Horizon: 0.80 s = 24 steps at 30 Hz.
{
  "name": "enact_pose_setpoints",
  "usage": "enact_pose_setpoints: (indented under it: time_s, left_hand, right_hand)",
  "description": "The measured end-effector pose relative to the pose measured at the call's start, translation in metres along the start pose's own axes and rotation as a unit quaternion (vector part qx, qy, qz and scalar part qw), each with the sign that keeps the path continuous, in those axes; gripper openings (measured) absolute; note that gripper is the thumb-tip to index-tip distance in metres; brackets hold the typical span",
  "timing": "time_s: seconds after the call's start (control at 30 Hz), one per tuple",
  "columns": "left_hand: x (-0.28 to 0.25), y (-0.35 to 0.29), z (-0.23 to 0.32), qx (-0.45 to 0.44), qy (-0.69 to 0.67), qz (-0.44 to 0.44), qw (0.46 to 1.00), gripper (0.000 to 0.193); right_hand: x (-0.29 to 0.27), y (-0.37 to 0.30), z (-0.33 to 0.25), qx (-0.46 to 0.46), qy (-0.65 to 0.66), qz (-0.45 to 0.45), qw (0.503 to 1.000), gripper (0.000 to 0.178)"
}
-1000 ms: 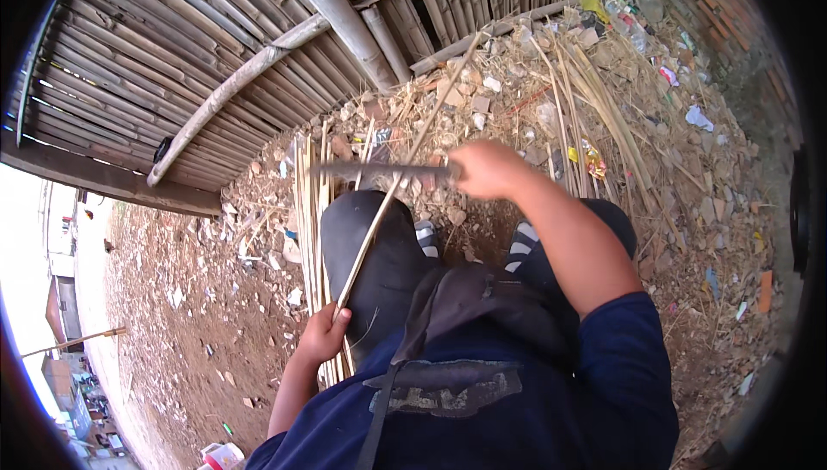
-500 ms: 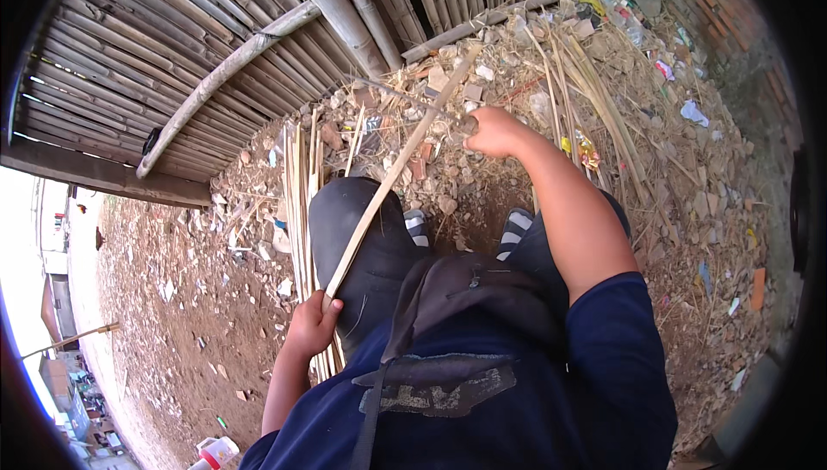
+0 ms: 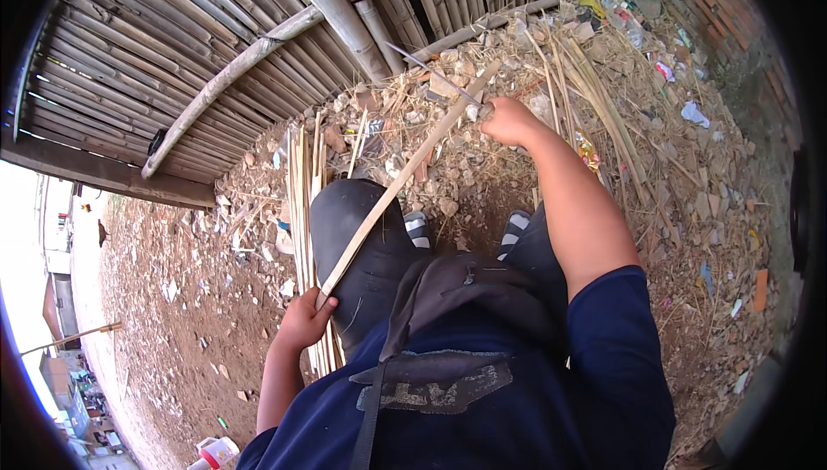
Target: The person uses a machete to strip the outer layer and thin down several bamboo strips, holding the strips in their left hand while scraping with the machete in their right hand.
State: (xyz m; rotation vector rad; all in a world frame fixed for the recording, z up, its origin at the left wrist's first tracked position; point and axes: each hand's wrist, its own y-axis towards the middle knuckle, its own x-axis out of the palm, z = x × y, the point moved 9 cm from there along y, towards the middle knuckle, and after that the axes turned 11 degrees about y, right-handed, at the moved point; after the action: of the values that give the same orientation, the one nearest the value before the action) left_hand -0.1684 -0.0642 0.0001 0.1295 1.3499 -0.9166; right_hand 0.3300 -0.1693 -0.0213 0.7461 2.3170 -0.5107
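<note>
A long pale bamboo strip (image 3: 394, 190) slants across my left thigh, its far end pointing up and to the right. My left hand (image 3: 304, 319) is closed round the near end of it, beside the thigh. Out ahead, my right hand (image 3: 510, 122) grips the handle of a knife (image 3: 431, 69). Its thin blade points up and to the left and crosses the strip near the far end; whether it cuts into the strip I cannot tell. Beside my left leg lies a bundle of split bamboo strips (image 3: 299, 211).
More bamboo strips (image 3: 603, 108) lie on the rubble at right. A bamboo slat wall (image 3: 198, 48) with poles rises ahead and to the left. Stones and litter cover the ground (image 3: 198, 298). A brick wall (image 3: 724, 5) stands far right, and a red-and-white container (image 3: 214, 453) lower left.
My right hand has moved slightly forward and right, and the knife blade now tilts more steeply upward. The strip's far end has shifted right; my left hand has moved slightly left.
</note>
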Motion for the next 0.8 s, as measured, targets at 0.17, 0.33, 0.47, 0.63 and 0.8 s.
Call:
enact_pose_setpoints:
  time_s: [0.17,0.33,0.47,0.63,0.8]
  left_hand:
    - [0.0,0.0,-0.003,0.007,-0.022,-0.032,0.999,0.047]
    - [0.017,0.006,-0.017,0.007,-0.119,-0.086,0.989,0.051]
    - [0.034,0.007,-0.032,-0.044,-0.232,-0.167,0.957,0.046]
    - [0.035,0.007,-0.03,-0.05,-0.225,-0.152,0.961,0.043]
    - [0.029,0.005,-0.023,-0.051,-0.153,-0.145,0.976,0.044]
  right_hand:
    - [0.018,-0.034,-0.062,0.001,-0.026,-0.088,0.996,0.032]
    - [0.027,-0.069,-0.109,-0.169,-0.069,-0.143,0.973,0.032]
    - [-0.001,-0.053,-0.088,-0.108,-0.049,-0.12,0.986,0.033]
    - [-0.017,-0.05,-0.08,-0.091,-0.112,-0.026,0.989,0.041]
    - [0.032,-0.084,-0.133,-0.184,-0.124,-0.144,0.964,0.033]
